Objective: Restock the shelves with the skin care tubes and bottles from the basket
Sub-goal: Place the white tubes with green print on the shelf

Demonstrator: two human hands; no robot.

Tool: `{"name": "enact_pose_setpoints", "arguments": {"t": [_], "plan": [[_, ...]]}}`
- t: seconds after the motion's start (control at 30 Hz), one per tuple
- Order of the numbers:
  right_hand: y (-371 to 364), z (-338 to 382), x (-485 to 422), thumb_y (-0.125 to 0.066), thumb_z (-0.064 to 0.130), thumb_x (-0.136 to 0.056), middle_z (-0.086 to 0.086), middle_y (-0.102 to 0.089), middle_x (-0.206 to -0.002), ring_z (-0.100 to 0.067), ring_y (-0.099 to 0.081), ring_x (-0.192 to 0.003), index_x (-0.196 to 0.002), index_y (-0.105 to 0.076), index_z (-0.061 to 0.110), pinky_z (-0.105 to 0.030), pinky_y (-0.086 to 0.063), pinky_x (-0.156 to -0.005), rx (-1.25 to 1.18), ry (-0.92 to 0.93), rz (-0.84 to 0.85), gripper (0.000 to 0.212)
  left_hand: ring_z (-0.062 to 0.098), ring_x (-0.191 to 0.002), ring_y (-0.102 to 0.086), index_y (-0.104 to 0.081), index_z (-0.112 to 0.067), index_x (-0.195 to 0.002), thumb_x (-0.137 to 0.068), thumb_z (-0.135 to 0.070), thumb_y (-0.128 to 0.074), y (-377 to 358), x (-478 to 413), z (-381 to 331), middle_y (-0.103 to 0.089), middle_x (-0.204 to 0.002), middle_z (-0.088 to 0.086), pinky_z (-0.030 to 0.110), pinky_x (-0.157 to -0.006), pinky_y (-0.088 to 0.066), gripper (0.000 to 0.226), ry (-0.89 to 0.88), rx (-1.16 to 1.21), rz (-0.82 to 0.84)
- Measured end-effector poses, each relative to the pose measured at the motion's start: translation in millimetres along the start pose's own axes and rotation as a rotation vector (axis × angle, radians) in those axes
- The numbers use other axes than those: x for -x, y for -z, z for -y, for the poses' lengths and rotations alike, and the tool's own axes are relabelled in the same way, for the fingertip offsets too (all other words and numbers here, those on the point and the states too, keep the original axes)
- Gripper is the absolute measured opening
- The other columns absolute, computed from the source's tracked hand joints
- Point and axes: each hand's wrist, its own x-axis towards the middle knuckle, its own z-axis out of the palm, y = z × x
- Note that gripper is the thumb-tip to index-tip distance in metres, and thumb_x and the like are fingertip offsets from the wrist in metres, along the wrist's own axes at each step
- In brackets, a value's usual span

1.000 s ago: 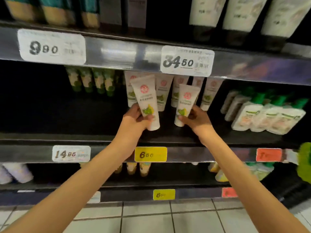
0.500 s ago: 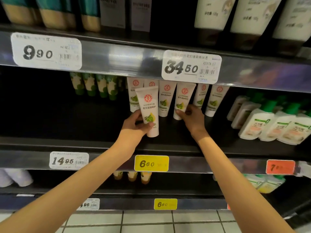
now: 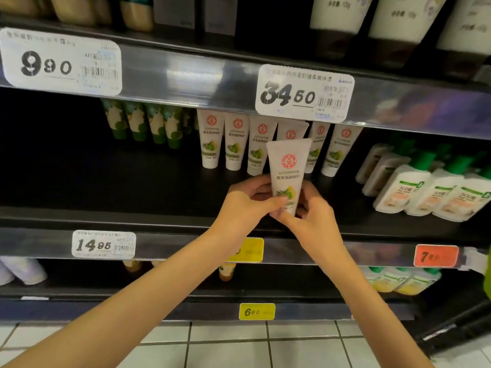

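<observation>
shelf: we see the dark middle shelf (image 3: 106, 197), bare on its left half, with stock at the back and on the right.
forearms: both are bare; they rise from the bottom corners and meet just right of centre, over the shelf front.
bottles: white with green caps (image 3: 430, 192), slanted at the shelf's right end, well apart from the hands.
row: white tubes (image 3: 235, 144) stand cap down at the back, just behind the held one.
green tubes: a dark group (image 3: 148, 123) just left of the row.
tag: 34.50 (image 3: 304, 94) on the rail above the row.
left hand: (image 3: 244, 205) grips the tube's lower half from the left, with its back toward us.
right hand: (image 3: 313, 221) holds the tube's bottom end from the right and lies lower than the left.
tube: (image 3: 288, 166) white with a red round mark, upright with its cap end down, in front of the row and between both hands. The hands hide the cap, so we cannot tell if it touches the shelf.
left fingers: the thumb (image 3: 276, 201) is pressed across the front print and the rest curl behind.
right fingers: one digit (image 3: 285, 219) lies along the tube's bottom edge and the others curl round its right side, close together.
</observation>
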Motion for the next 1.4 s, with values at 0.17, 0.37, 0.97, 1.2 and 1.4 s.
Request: {"name": "enact_pose_setpoints", "arguments": {"t": [0.17, 0.37, 0.97, 1.2, 1.4], "plan": [[26.8, -27.2, -27.8, -0.076, 0.01, -0.073, 0.0, -0.066, -0.104, -0.018, -0.061, -0.103, -0.108, -0.058, 0.018, -0.027, -0.048, -0.088, 0.027, -0.192, -0.153, 0.039, 0.008, -0.107, -0.059, -0.055, -0.009, -0.123, -0.088, -0.002, -0.054, 2.1, 0.8, -1.2, -0.064, -0.115, 0.003, 0.023, -0.1, -0.044, 0.035, 0.054, -0.002, 0.025], [33.7, -43.8, -75.4, -0.078, 0.017, -0.073, -0.008, -0.062, -0.121, -0.022, -0.058, -0.111, -0.118, -0.056, 0.009, -0.025, -0.041, -0.087, 0.116, -0.292, -0.275, 0.051, 0.009, -0.106, -0.06, -0.062, -0.012, -0.108, -0.087, 0.001, -0.055, 15.0, 6.5, 6.2, -0.065, -0.112, 0.003, 0.021, -0.096, -0.046, 0.026, 0.062, -0.053, -0.047], [24.7, -49.7, -84.0, -0.07, 0.014, -0.081, -0.009, -0.062, -0.12, -0.019, -0.057, -0.111, -0.119, -0.055, 0.006, -0.022, -0.041, -0.088, 0.142, -0.21, -0.309, 0.042, 0.011, -0.107, -0.06, -0.062, -0.024, -0.093, -0.086, 0.0, -0.055, 34.9, 9.5, 14.2, -0.066, -0.103, -0.004, 0.029, -0.098, -0.045, 0.026, 0.067, -0.056, -0.118], [11.2, -28.8, -54.7, -0.067, 0.021, -0.084, -0.012, -0.061, -0.116, -0.007, -0.05, -0.09, -0.122, -0.052, 0.005, -0.001, -0.034, -0.069, 0.067, -0.299, -0.496, 0.044, 0.009, -0.107, -0.059, -0.06, -0.016, -0.108, -0.089, -0.001, -0.053, 58.5, 29.4, 4.0, -0.065, -0.11, 0.0, 0.022, -0.094, -0.047, 0.025, 0.036, -0.108, -0.169], [-84.2, 44.0, 17.3, -0.057, 0.013, -0.09, 0.009, -0.065, -0.087, 0.004, -0.061, -0.083, -0.099, -0.062, 0.017, -0.002, -0.043, -0.07, -0.195, 0.005, -0.188, 0.012, 0.007, -0.107, -0.06, -0.059, -0.014, -0.111, -0.09, -0.005, -0.053, 108.2, 71.8, -14.6, -0.066, -0.112, -0.001, 0.021, -0.096, -0.046, 0.024, -0.004, -0.2, -0.26]]}}
